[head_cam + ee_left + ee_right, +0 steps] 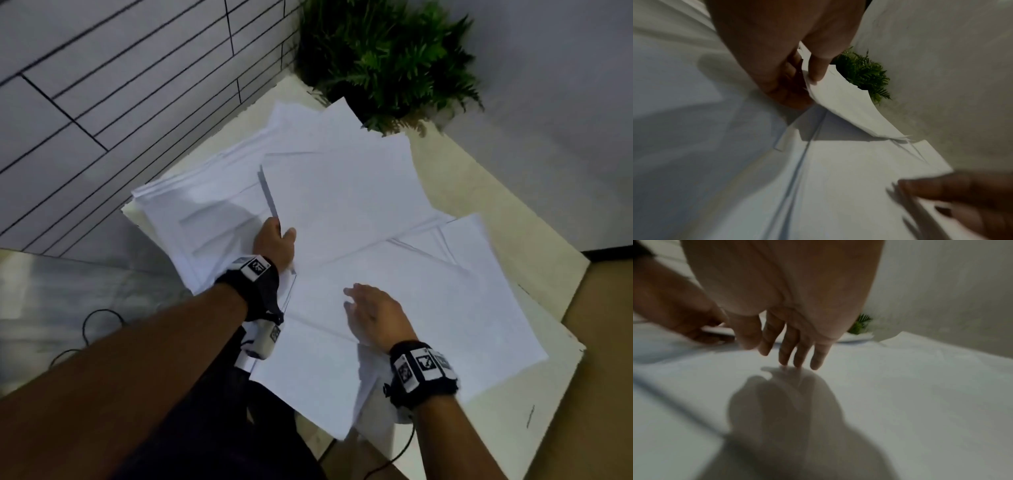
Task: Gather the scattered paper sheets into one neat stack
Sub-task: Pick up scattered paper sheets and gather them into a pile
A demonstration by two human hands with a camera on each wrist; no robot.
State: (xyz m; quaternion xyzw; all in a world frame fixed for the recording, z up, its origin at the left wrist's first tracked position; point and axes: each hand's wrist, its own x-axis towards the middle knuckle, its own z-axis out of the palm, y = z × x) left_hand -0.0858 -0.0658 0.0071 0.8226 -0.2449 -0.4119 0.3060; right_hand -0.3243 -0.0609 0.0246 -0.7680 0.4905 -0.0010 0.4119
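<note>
White paper sheets (222,192) lie spread and overlapping across a cream table (489,205). My left hand (275,241) pinches the near left edge of a small bundle of sheets (342,195), thumb on top and fingers under it, so that edge is lifted off the pile. The wrist view shows the same bundle (849,105) curving up from the left hand (807,78). My right hand (371,313) lies flat with straight fingers on a large sheet (445,308) at the near right. In the right wrist view the right hand (793,353) touches this sheet (900,386) with its fingertips.
A green potted plant (387,58) stands at the table's far corner, touching the farthest sheets. A tiled wall (102,85) runs along the left. Black cables (92,329) lie on the floor at the near left. Some sheets overhang the table's near edge.
</note>
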